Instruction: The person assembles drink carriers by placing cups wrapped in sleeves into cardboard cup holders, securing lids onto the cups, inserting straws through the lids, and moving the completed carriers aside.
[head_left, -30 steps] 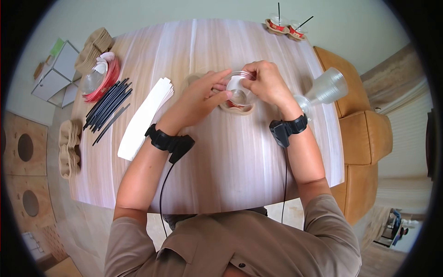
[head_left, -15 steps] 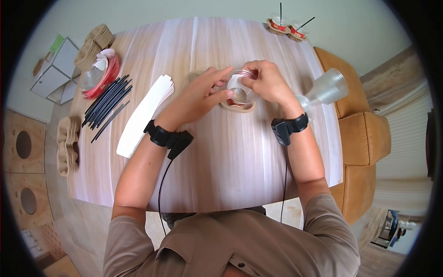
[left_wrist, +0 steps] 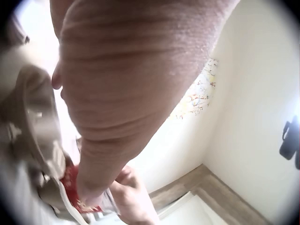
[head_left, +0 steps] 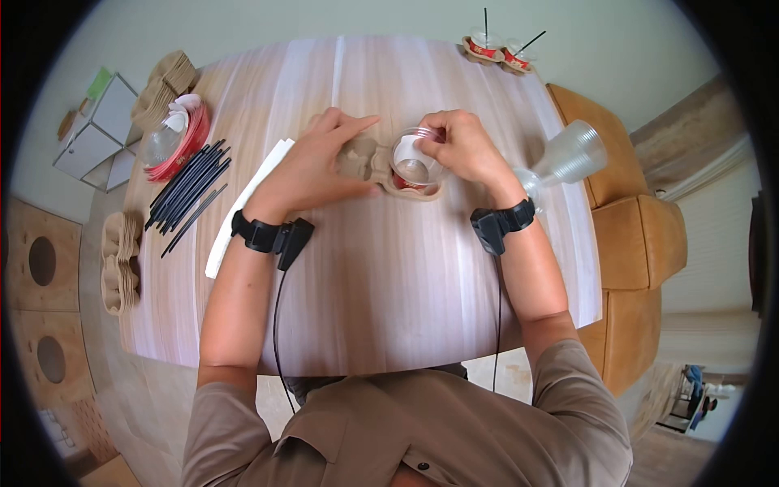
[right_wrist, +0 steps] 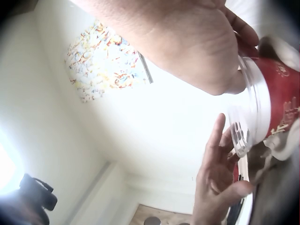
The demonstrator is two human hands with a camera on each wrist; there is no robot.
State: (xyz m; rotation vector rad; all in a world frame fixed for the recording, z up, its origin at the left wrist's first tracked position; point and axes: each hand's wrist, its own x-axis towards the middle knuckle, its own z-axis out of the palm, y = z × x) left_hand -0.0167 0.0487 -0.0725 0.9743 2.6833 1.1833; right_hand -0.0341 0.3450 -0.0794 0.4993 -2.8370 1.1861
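A clear plastic cup stands in one well of a two-well pulp cup carrier, the other well lying to its left. Round the cup is a red paper sleeve with gold lettering, best seen in the right wrist view. My right hand pinches the cup's rim at its far right side. My left hand is spread wide, thumb and fingers apart, to the left of the cup and beside the carrier's other well. It holds nothing.
Left on the table lie white paper strips, black straws, stacked red sleeves and pulp carriers. More carriers are at the left edge. Nested clear cups lie right. Two sleeved cups with straws stand far back.
My left hand has drawn away leftward from the cup and spread its fingers, uncovering the carrier's left well. My right hand stays at the cup's rim.
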